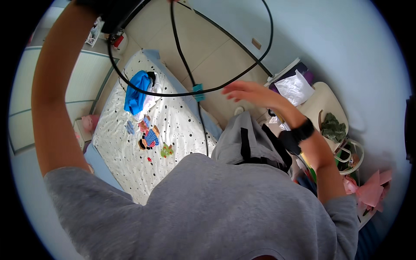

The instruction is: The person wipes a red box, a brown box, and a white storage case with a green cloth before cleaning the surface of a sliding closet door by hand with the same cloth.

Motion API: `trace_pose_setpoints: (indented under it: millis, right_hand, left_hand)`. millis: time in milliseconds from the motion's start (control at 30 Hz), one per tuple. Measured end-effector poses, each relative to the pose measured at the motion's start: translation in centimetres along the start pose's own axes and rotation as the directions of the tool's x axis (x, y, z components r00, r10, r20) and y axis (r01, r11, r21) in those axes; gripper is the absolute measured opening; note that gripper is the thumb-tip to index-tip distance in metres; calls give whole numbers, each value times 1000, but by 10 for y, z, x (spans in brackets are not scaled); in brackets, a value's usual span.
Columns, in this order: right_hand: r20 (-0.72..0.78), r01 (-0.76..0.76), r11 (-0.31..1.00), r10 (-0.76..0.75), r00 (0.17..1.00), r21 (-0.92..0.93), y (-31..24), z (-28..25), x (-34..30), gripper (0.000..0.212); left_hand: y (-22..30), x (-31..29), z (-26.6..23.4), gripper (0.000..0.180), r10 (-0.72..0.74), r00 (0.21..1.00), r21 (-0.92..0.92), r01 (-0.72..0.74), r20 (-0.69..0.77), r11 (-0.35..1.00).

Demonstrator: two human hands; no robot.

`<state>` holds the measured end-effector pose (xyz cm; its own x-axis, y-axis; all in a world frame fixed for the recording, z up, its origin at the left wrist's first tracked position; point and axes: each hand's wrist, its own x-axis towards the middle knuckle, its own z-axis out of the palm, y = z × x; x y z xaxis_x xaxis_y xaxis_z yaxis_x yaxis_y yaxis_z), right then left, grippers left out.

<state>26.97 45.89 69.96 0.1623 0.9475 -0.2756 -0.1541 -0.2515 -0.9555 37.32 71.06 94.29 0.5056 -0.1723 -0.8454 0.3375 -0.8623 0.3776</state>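
My right hand (249,93) is in the middle of the view, fingers stretched out and slightly blurred, holding nothing. Its fingertips are close to a black cable (177,94) that hangs in a wide loop before me; whether they touch it I cannot tell. A teal clip or tie (198,92) sits on the cable where two strands meet. My left forearm is raised to the upper edge, which cuts off the hand. Beside that wrist is a dark object (119,15), too close and dark to name. A black wristband (303,130) is on my right wrist.
A bed with a white, black-dotted sheet (177,125) bears blue clothing (138,93). On the right, a cream chair (325,102) holds a dark green cloth (333,126), near a white plastic bag (295,89) and pink wrapping (372,190). A wall outlet (256,43) is beyond.
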Motion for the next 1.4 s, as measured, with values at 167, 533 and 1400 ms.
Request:
trace_pose_setpoints:
  millis: [167,533,1400]
  right_hand:
    - [120,83,660,-257,959,747,-22,21,19,50]
    - [287,79,691,-398,871,718,-40,22,21,44]
    - [162,-36,885,-44,986,464,-68,7,16,28]
  left_hand:
    - [40,27,5,29,52,997,54,-56,63,997]
    - [44,27,6,29,202,978,7,-202,-52,979]
    - [-15,79,69,43,354,840,182,-305,-412,935]
